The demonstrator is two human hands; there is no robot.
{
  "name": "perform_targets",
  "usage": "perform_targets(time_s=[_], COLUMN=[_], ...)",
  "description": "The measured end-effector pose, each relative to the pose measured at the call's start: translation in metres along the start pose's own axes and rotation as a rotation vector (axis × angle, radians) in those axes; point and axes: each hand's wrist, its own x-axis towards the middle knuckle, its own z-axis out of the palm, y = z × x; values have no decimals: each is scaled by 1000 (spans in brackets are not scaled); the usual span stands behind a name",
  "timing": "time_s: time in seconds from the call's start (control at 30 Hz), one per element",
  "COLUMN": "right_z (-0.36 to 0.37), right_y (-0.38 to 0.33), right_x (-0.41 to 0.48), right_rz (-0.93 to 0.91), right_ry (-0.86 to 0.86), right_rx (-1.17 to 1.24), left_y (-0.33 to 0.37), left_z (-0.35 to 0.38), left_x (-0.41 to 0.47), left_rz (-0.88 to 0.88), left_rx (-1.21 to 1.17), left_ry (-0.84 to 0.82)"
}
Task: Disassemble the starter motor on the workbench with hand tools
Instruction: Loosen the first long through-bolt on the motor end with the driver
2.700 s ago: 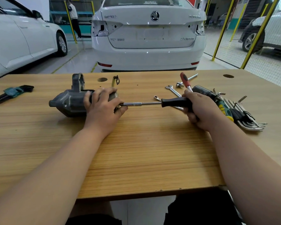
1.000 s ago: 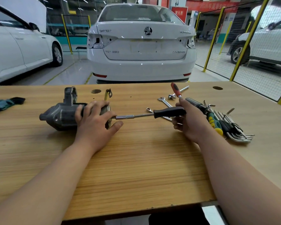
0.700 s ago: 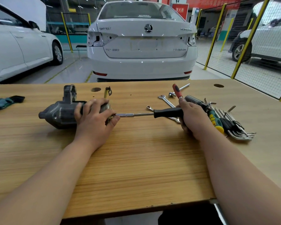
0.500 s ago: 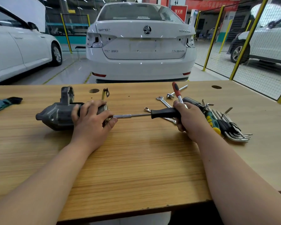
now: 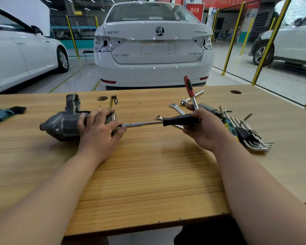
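My hands are both closed on something: the left hand (image 5: 99, 129) clasps the starter motor (image 5: 62, 127), which lies left-to-right on the table (image 5: 148, 174), and the right hand (image 5: 206, 129) grips the driver (image 5: 179, 120), whose shaft points along that axis into the motor's right end.

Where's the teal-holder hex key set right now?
Head view: the teal-holder hex key set lies far left on the wooden workbench, left of the grey metal starter motor.
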Motion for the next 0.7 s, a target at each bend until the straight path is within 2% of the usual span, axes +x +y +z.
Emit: perform_targets(time_s=[0.1,0.33,0.43,0.6,0.7], right_z=[2,5,1,-5,-6], right_y=[0,1,4,4,2], right_x=[0,10,14,15,15], right_rz=[33,5,-92,-106,-129], right_ry=[53,208,237,290,289], right_rx=[-15,-471,-479,-629,-607], left_y=[-1,-1,-1,-1,-1], left_z=[0,-2,-3,-2,-2], left_x=[0,0,0,0,0], left_rz=[1,3,5,13,14], left_rx=[-8,-13,-19,-18,-18], left_ry=[1,-6,-5,-3,-5])
